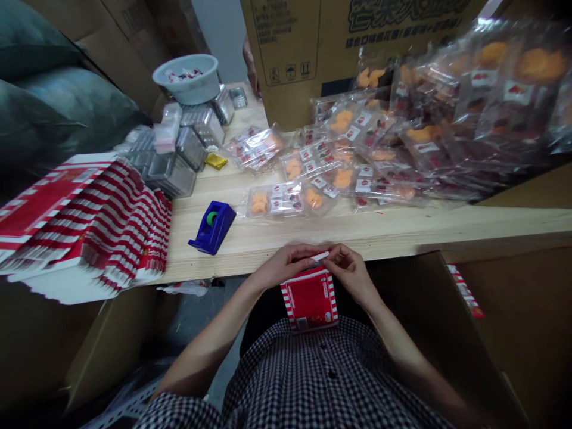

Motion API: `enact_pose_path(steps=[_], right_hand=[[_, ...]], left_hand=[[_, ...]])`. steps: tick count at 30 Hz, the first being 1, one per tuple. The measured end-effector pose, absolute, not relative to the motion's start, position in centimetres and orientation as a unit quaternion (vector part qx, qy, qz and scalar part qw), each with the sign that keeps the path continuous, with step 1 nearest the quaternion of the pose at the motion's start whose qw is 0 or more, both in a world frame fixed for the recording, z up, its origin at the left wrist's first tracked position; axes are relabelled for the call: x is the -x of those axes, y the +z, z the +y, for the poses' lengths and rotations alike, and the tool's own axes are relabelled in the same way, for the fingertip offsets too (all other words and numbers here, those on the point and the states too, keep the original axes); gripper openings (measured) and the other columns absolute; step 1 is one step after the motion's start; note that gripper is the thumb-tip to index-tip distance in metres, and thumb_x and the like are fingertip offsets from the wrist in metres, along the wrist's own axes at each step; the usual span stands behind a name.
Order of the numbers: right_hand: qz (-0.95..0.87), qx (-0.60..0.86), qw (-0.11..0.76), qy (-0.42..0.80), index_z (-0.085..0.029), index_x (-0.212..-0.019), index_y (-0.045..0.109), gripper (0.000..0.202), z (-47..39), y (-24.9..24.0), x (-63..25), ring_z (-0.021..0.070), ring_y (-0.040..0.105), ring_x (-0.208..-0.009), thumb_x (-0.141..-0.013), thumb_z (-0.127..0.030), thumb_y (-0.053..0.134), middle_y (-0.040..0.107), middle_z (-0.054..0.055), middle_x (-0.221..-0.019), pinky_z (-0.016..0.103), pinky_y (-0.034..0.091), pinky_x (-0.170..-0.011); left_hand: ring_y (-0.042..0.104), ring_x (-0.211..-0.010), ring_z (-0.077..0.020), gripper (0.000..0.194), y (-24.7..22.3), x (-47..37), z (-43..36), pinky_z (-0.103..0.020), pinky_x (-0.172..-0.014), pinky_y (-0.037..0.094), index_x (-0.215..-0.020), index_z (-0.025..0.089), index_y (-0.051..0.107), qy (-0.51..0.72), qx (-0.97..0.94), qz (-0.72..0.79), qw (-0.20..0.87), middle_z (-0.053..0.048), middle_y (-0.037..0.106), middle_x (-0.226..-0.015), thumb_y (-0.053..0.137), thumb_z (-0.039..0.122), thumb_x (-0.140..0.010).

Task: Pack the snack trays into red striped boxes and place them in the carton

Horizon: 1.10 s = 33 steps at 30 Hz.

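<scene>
Both hands grasp the upper end of 1 red-and-white package (310,298), which hangs just off the front edge of the wooden table (268,238), before the checked shirt (286,375). The left hand (292,262) and the right hand (351,271) pinch it from either side, around a small white flap (320,257); the fingers cover much of that end, so exactly how each thumb bears on it is hard to make out.

At the back, 1 large carton (295,71), cut off by the top of the view, hides most of another person's hand (250,65). The heap of clear packets (424,131) overlaps too much to count and runs toward the right edge. The contents of the white bowl (185,86) are blurred. At left, the striped card stack (107,220) is cut off and juts past the table's front edge.

Bare wood runs along that edge between the blue tape dispenser (218,229) and the hands, and onward to the right in front of the packets. An open brown box (415,316) stands below, near the right forearm.
</scene>
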State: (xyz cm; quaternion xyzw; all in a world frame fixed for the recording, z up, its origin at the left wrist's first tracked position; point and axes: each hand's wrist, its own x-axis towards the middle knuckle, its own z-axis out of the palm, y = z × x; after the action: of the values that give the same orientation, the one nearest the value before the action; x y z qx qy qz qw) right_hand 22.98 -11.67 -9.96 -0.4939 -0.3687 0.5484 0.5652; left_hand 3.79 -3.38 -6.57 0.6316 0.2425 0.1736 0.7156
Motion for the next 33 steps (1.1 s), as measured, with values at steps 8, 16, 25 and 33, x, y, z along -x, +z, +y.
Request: enact_pose_path(steps=[8,16,25,33], right_hand=[[-0.305,0.468,0.562,0.611,-0.023,-0.083,0.071,0.019,-12.4,-11.3,-23.4,0.0183,0.068,-0.092,-0.077,-0.037,0.083,0.072,0.002,-0.100,0.032,0.052,-0.087],[-0.286,0.472,0.577,0.602,-0.023,-0.081,0.073,0.017,-12.3,-12.0,-23.4,0.0158,0.068,-0.090,-0.077,-0.035,0.084,0.074,0.001,-0.097,0.029,0.052,-0.086],[-0.298,0.475,0.579,0.592,-0.023,-0.080,0.072,0.020,-12.3,-12.0,-23.3,0.0174,0.069,-0.092,-0.075,-0.037,0.086,0.074,0.002,-0.096,0.031,0.053,-0.089],[-0.305,0.481,0.592,0.571,-0.025,-0.086,0.069,0.022,-12.3,-12.0,-22.8,0.0170,0.069,-0.088,-0.077,-0.038,0.084,0.071,0.000,-0.090,0.031,0.054,-0.085]], left_hand=[[0.072,-0.093,-0.0194,0.038,-6.6,-3.6,-2.6,-0.031,-0.087,0.053,-0.121,0.017,0.073,0.111,-0.591,0.300,0.740,-0.010,0.078,-0.111,0.071,0.035,-0.088],[0.070,-0.075,-0.0158,0.030,-7.2,-4.4,-2.1,-0.025,-0.069,0.052,-0.103,0.016,0.080,0.113,-0.653,0.349,0.662,-0.008,0.080,-0.093,0.073,0.039,-0.085],[0.068,-0.072,-0.0157,0.027,-7.8,-4.9,-2.0,-0.024,-0.063,0.048,-0.092,0.015,0.079,0.112,-0.707,0.382,0.585,-0.007,0.078,-0.084,0.071,0.041,-0.085],[0.066,-0.072,-0.0162,0.022,-7.1,-5.2,-2.5,-0.024,-0.062,0.044,-0.088,0.018,0.079,0.106,-0.768,0.414,0.476,-0.004,0.076,-0.078,0.068,0.036,-0.086]])
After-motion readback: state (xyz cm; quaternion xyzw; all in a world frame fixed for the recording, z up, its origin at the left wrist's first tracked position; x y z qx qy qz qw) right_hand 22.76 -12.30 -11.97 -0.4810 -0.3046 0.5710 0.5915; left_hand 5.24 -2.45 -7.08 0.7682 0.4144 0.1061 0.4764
